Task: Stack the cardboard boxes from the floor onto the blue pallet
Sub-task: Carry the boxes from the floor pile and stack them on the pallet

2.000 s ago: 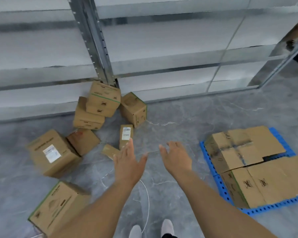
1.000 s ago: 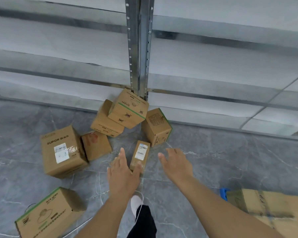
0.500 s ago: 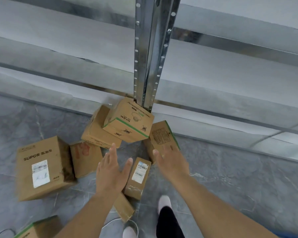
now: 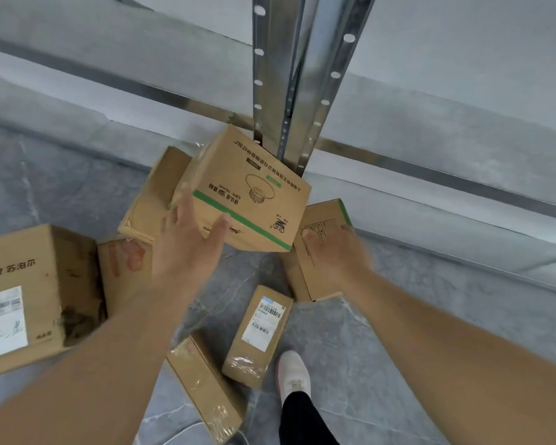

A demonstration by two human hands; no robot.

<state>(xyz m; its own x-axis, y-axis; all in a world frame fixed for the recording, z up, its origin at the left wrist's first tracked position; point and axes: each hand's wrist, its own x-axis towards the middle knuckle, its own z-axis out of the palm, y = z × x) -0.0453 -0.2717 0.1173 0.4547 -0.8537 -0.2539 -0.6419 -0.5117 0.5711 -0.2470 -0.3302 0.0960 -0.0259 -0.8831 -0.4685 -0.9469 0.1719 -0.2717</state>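
Just the one view here — a wide-angle head cam looking forward and steeply down, so both forearms run in from the bottom corners. It sits close over the green-striped box (image 4: 247,194) leaning on the metal rack upright (image 4: 289,78) — grey floor (image 4: 398,332) fills the rest.

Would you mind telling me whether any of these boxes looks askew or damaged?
Yes: the green-striped box sits tilted on other boxes against the metal upright, and the large box at left has a scuffed, torn-looking side.

A tilted box (image 4: 247,191) rests atop other boxes (image 4: 148,200), before the shelf post (image 4: 289,75).
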